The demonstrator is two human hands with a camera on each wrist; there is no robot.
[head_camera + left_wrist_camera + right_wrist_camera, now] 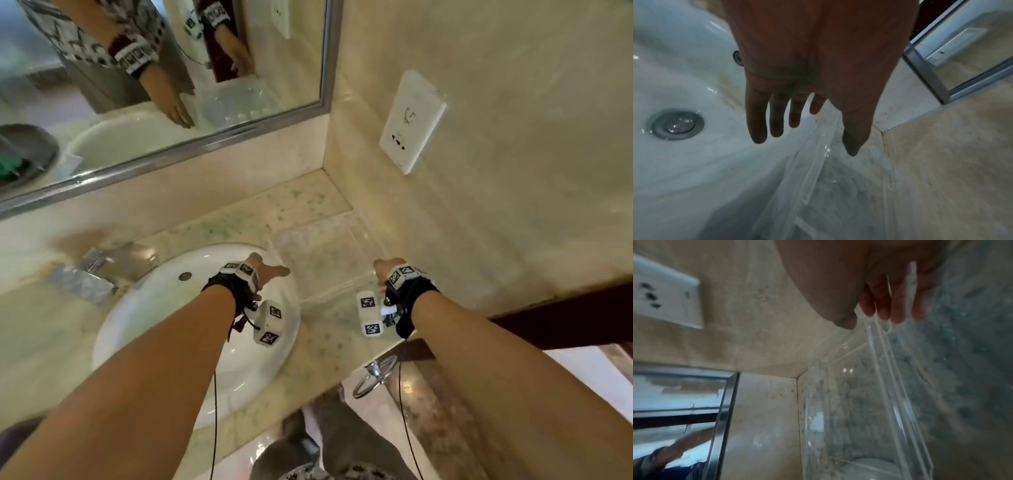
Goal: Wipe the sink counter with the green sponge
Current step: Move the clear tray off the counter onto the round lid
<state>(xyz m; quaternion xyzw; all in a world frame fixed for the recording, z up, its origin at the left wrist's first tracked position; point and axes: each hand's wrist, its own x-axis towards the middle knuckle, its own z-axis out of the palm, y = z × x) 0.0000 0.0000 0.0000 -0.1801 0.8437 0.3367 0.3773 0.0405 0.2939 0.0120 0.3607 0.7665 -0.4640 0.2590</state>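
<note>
The green sponge (10,168) shows only as a reflection in the mirror (164,85), a green patch lying in a dark round bowl at the far left of the glass; the real sponge lies outside every view, so its place on the counter cannot be told more closely. The sink counter (308,202) is pale speckled stone running into a corner where two beige walls meet. On it, right of the white basin (144,308), sits a clear plastic tray (329,253), close to the corner. The right hand (383,270) grips the tray's near right edge: in the right wrist view its fingers (898,308) curl under the transparent rim with the thumb on the outer side. The left hand (270,272) hangs over the basin's right rim, just beside the tray's left edge; in the left wrist view its fingers (756,116) are straight and spread, holding nothing, and whether they touch the tray cannot be told. A chrome faucet (89,270) stands at the basin's left, and the drain (677,124) shows in the bowl. A white wall socket (412,121) is set into the right wall above the tray.
</note>
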